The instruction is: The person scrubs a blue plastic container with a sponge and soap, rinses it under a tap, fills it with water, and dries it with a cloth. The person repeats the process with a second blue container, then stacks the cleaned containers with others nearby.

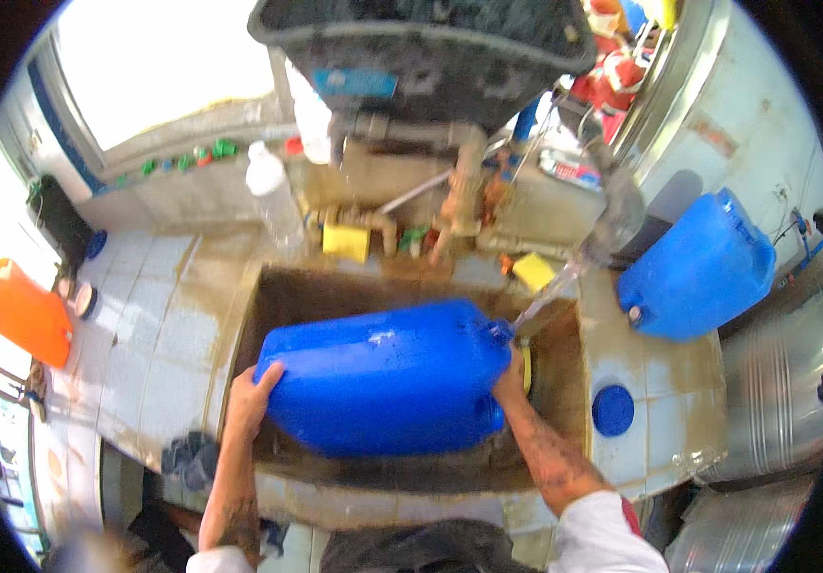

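Observation:
A large blue plastic jerrycan (382, 379) lies on its side over a tiled sink basin (554, 458). My left hand (252, 401) grips its base end at the left. At the other end, my right hand (511, 376) holds the jerrycan near its small spout (501, 332), fingers partly hidden behind it. A stream of water (544, 297) runs between that spout and a grey hose or pipe end (608, 222) at the upper right. On the tiles right of the basin lies a round blue screw lid (612, 410).
A lighter blue jerrycan (694, 268) stands at the right, an orange jerrycan (28, 313) at the far left. Behind the basin are a clear plastic bottle (273, 197), yellow sponges (345, 242) and pipes (463, 179) under a black tank (418, 79). Metal drums (769, 401) stand at right.

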A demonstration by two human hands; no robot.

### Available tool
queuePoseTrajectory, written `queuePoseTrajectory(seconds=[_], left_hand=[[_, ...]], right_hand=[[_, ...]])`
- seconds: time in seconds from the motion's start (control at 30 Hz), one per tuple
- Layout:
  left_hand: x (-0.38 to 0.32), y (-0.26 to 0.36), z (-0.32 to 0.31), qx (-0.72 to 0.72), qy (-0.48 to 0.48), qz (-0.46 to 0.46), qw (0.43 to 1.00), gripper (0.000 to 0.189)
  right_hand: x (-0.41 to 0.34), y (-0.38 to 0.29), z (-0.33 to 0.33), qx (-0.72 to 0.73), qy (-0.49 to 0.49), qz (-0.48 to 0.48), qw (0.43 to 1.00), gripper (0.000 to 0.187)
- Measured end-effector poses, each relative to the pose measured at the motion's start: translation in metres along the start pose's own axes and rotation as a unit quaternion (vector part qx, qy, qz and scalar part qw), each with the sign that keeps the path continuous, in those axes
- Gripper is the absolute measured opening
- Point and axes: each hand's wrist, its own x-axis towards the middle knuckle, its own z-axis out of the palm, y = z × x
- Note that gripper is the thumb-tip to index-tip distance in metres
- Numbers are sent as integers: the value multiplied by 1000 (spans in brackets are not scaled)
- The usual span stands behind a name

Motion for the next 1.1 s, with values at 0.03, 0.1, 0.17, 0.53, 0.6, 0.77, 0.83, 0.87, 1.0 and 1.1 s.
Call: queuePoseTrajectory(seconds=[0.03, 0.1, 0.17, 0.53, 0.6, 0.77, 0.83, 0.87, 1.0, 1.1], left_hand=[[-17, 20, -8, 45, -8, 25, 999, 71], [-12, 93, -20, 24, -29, 42, 998, 79], [-26, 131, -27, -10, 67, 184, 981, 77], [-101, 330, -37, 63, 145, 478, 864, 80], [-117, 351, -40, 46, 129, 504, 853, 79], [-149, 352, -36, 50, 156, 547, 821, 71], [-162, 349, -37, 50, 168, 562, 809, 67], [-161, 339, -37, 39, 174, 559, 809, 80], [-146, 256, -17, 39, 180, 437, 880, 73], [-135, 214, -1, 171, 148, 275, 935, 78]], right_hand=[[2, 22, -3, 131, -7, 49, 990, 20], [4, 47, 8, 240, 0, 88, 967, 21], [-4, 15, 27, 196, 27, 64, 978, 24], [-22, -22, 53, 167, 28, 111, 979, 26], [-20, -28, 55, 166, 23, 118, 979, 26], [-13, -34, 50, 173, 16, 150, 973, 27], [-21, -28, 48, 186, 10, 175, 967, 27], [-28, -25, 45, 195, 10, 191, 962, 28], [-79, -2, 55, 255, -26, 292, 921, 28], [-122, 21, 50, 298, -30, 376, 877, 29]])
